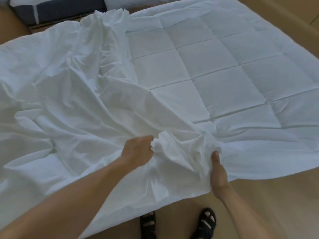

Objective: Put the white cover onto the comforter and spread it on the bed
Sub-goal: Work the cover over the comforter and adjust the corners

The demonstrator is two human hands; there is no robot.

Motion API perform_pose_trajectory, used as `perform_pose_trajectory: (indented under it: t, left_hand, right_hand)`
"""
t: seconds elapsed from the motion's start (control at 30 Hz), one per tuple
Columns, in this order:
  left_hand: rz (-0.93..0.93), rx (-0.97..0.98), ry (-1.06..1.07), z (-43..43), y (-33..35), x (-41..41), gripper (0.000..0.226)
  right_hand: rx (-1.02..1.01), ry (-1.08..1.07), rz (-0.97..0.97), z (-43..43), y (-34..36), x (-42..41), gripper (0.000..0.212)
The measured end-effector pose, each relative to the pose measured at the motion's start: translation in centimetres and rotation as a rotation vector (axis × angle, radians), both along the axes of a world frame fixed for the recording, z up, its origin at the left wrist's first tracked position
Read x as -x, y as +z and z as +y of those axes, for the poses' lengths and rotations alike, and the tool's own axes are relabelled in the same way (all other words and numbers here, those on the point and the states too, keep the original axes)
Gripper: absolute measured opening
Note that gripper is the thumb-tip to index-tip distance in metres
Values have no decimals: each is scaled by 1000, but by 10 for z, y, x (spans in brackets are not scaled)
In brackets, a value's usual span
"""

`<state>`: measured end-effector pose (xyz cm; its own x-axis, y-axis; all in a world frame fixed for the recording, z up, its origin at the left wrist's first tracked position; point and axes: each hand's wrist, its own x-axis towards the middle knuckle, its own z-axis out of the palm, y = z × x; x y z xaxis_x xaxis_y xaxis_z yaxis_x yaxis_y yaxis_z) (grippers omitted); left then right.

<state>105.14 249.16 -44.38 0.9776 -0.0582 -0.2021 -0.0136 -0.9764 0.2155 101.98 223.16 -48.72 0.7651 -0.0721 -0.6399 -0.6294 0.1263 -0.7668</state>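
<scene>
Wood floor (276, 204) under everything, dark mattress (60, 11) upper left. White cover (60, 100) crumpled over left half of frame, on top of comforter (215, 66). My left hand (138, 150) lower centre, fingers curled into bunched cover fabric. Right hand (218, 171) just right of it, thumb on top, pinching cover edge. Quilted comforter panels bare, flat across upper right. Black sandals (205, 223) bottom edge.

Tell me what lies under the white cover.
The quilted comforter, bare on the right, runs beneath the white cover. How far left it reaches is hidden by the cover.
</scene>
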Motion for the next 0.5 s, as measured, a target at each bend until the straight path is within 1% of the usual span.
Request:
perform_pose_trajectory:
  t: [0.03,0.13,0.17,0.2,0.27,0.3,0.33,0.37,0.4,0.43,0.5]
  left_hand:
    - [-44,36,23,2,13,-8,7]
    - [-138,210,136,9,59,-30,17]
    - [-154,281,191,16,75,-34,20]
    - [-161,353,252,25,87,-37,19]
    - [-150,503,365,48,97,-36,15]
    - [-117,552,391,55,97,-32,18]
    - [-51,548,412,59,90,-28,23]
    - [33,504,421,58,79,-23,27]
    - [140,414,428,54,65,-18,30]
    - [263,300,429,46,49,-12,33]
    - [496,64,385,26,20,-4,47]
  right_hand:
    - [65,-7,11,-8,3,-6,96]
    - [190,-108,6,-44,24,-44,66]
    - [252,-134,-12,-63,35,-62,63]
    - [312,-178,-36,-86,44,-82,72]
    - [405,-273,-91,-133,63,-119,106]
    - [429,-315,-105,-153,73,-133,119]
    - [404,-352,-117,-167,80,-144,119]
    - [375,-359,-124,-175,83,-152,107]
    - [368,-328,-140,-175,80,-156,92]
    - [383,-280,-157,-171,74,-157,86]
    - [343,-163,-172,-156,57,-148,80]
